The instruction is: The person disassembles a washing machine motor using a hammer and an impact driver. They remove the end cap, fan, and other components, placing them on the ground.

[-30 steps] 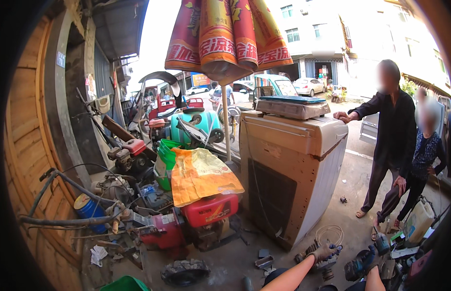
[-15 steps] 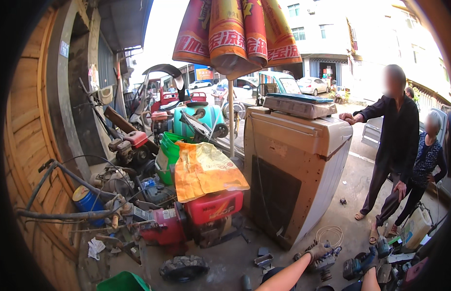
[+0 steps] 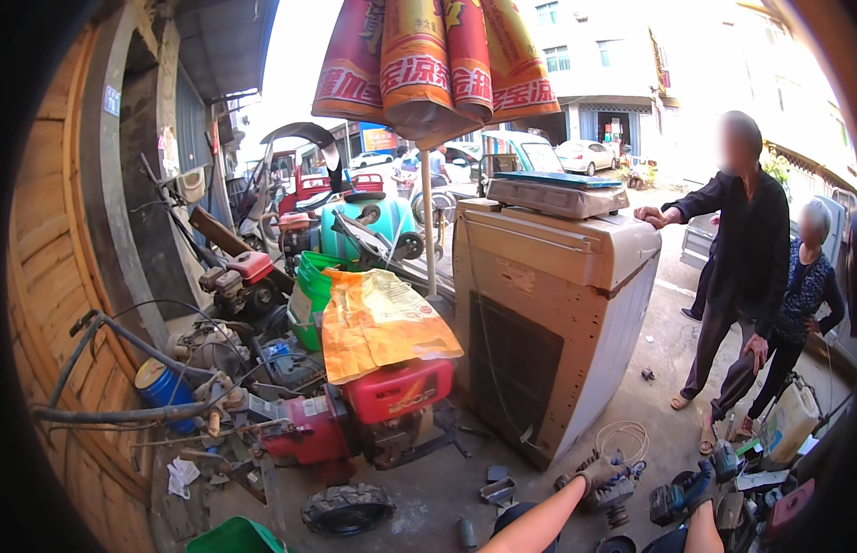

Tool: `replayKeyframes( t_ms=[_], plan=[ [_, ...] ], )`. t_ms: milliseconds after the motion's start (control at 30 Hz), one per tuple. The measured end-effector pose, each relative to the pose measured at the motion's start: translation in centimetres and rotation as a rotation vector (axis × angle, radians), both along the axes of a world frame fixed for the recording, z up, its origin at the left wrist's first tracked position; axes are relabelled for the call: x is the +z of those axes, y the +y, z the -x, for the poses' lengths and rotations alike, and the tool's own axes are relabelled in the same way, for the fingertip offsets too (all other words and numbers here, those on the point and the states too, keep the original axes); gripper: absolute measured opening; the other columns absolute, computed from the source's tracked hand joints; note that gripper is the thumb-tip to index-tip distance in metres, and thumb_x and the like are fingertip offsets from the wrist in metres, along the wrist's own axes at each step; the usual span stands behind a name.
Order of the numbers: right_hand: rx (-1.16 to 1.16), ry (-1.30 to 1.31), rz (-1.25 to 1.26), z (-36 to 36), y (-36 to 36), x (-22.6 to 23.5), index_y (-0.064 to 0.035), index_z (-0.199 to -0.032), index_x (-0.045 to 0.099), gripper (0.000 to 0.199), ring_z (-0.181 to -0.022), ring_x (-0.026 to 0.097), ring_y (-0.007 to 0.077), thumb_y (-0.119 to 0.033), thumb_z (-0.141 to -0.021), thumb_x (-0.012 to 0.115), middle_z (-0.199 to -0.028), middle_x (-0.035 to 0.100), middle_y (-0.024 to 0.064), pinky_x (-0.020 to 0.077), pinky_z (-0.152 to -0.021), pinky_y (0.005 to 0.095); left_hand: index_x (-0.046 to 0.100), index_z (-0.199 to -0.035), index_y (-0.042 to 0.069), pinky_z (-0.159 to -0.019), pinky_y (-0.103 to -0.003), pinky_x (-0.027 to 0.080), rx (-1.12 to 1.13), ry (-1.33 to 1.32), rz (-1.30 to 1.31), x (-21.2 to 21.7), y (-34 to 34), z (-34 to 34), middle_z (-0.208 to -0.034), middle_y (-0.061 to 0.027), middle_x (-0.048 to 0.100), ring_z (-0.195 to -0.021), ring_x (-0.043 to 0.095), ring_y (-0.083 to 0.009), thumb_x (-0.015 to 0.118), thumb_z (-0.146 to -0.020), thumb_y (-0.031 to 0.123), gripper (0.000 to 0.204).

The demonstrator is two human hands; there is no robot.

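My left hand (image 3: 600,473), in a work glove, is closed on a dark, greasy metal engine part (image 3: 616,494) on the ground at the lower right. My right hand (image 3: 701,488), in a dark blue glove, grips a teal cordless driver (image 3: 669,503) just right of that part. The driver's battery end lies toward the engine part, and its head (image 3: 724,460) is on the far side of the hand. A loop of pale cord (image 3: 625,433) lies beyond my left hand. The fine positions of my fingers are too small to tell.
A large tan appliance cabinet (image 3: 516,267) stands ahead, a scale (image 3: 559,195) on top. One person (image 3: 746,240) leans on it; another (image 3: 804,286) stands behind. Left are a red engine machine (image 3: 396,392), a tire (image 3: 348,509) and a green tub (image 3: 233,536). A jug (image 3: 790,419) stands right.
The view has shifted slightly, so most things sit a little farther left. Both hands keep their holds. A dark leg now shows behind the person leaning on the cabinet.
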State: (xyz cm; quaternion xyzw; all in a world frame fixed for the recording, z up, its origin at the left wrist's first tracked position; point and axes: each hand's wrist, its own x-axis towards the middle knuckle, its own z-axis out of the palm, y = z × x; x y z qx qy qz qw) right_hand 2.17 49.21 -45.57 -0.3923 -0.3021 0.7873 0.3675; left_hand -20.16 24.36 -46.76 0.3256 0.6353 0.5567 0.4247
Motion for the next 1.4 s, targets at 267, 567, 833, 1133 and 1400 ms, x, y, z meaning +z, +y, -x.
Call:
replayKeyframes(
  t_ms=[267, 567, 833, 1133, 1400],
  plan=[
    [0.001, -0.007, 0.013, -0.4, -0.7, 1.3, -0.023, -0.061, 0.037, 0.04, -0.04, 0.034, 0.014, -0.032, -0.088, 0.065, -0.049, 0.036, -0.0049, 0.0297, -0.04, 0.0313, 0.073, -0.104, 0.003, -0.067, -0.027, 0.049, 0.015, 0.009, 0.027, 2.7, -1.1, -1.1, -0.083, -0.0003, 0.068, -0.072, 0.059, -0.0074, 0.068, -0.095, 0.032, 0.031],
    [-0.002, -0.028, -0.004, -0.9, -0.3, 1.2, -0.0233, -0.059, 0.038, 0.043, -0.041, 0.034, 0.0141, -0.037, -0.088, 0.066, -0.049, 0.035, -0.0058, 0.0292, -0.043, 0.0319, 0.073, -0.108, 0.002, -0.07, -0.028, 0.05, -0.009, 0.148, 0.045, 2.1, -0.4, -1.0, -0.087, -0.0021, 0.07, -0.075, 0.06, -0.0088, 0.067, -0.095, 0.033, 0.034],
    [0.001, -0.048, 0.009, -0.3, 0.0, 0.6, -0.0242, -0.062, 0.039, 0.042, -0.042, 0.034, 0.0143, -0.04, -0.088, 0.067, -0.05, 0.035, -0.0055, 0.0291, -0.043, 0.0321, 0.072, -0.108, 0.002, -0.071, -0.028, 0.05, 0.023, 0.183, 0.063, 0.8, -0.2, -0.5, -0.087, -0.0017, 0.069, -0.076, 0.061, -0.0093, 0.066, -0.095, 0.033, 0.034],
    [0.061, -0.014, -0.021, -0.9, 0.1, 0.6, -0.0237, -0.061, 0.036, 0.043, -0.042, 0.034, 0.0148, -0.037, -0.089, 0.066, -0.05, 0.037, -0.0042, 0.0293, -0.042, 0.0328, 0.072, -0.109, 0.002, -0.069, -0.029, 0.051, -0.038, 0.181, 0.08, 1.6, -0.4, -0.7, -0.087, -0.0033, 0.069, -0.076, 0.062, -0.0111, 0.066, -0.095, 0.032, 0.034],
    [0.059, 0.006, -0.009, -1.0, 0.1, 0.6, -0.0218, -0.084, 0.048, 0.023, -0.05, 0.035, 0.0152, -0.031, -0.086, 0.069, -0.057, 0.035, -0.0027, 0.0313, -0.049, 0.0324, 0.072, -0.106, 0.005, -0.064, -0.027, 0.049, 0.002, 0.101, 0.078, 0.7, 0.0, -0.6, -0.081, -0.0012, 0.067, -0.071, 0.06, -0.0092, 0.067, -0.094, 0.035, 0.033]
  ],
)
